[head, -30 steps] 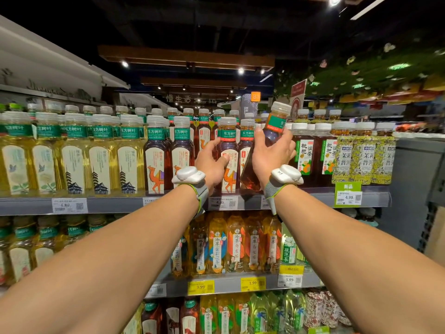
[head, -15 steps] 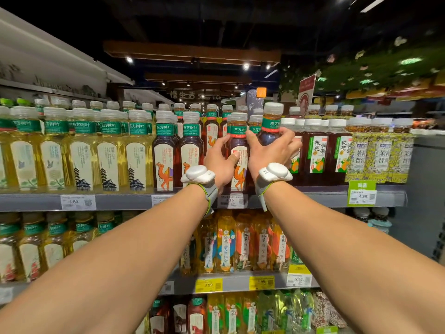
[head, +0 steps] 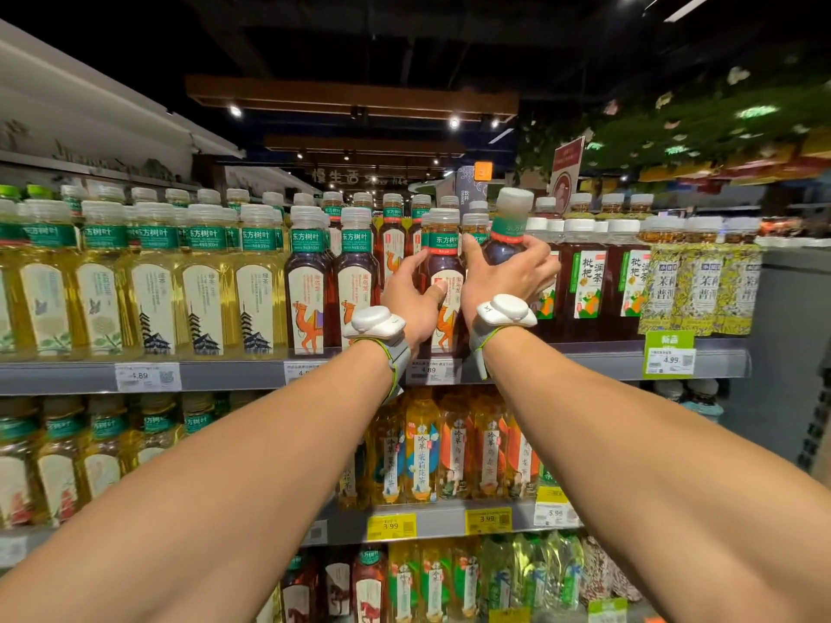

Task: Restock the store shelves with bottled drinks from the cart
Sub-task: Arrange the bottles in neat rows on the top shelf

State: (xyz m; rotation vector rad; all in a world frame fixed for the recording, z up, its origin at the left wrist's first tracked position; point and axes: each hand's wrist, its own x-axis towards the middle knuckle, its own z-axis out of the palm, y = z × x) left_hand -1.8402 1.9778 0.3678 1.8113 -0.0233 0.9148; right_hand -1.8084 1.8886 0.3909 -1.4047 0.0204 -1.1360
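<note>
Fingers (head: 538, 255) around tilted bottle (head: 507, 245)

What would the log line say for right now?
step: shelving tea | right hand: holds raised bottle | left hand: grips front bottle | place: upper shelf

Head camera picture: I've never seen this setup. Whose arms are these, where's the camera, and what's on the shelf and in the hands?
No robot here. The one picture comes from a camera on a person's head, looking along their bare arms. White devices sit on both wrists. The left hand grips a dark tea bottle in the row on the shelf. The right hand grips a second dark bottle, tilted and raised above that row. Yellow tea bottles fill the shelf's left side.
</note>
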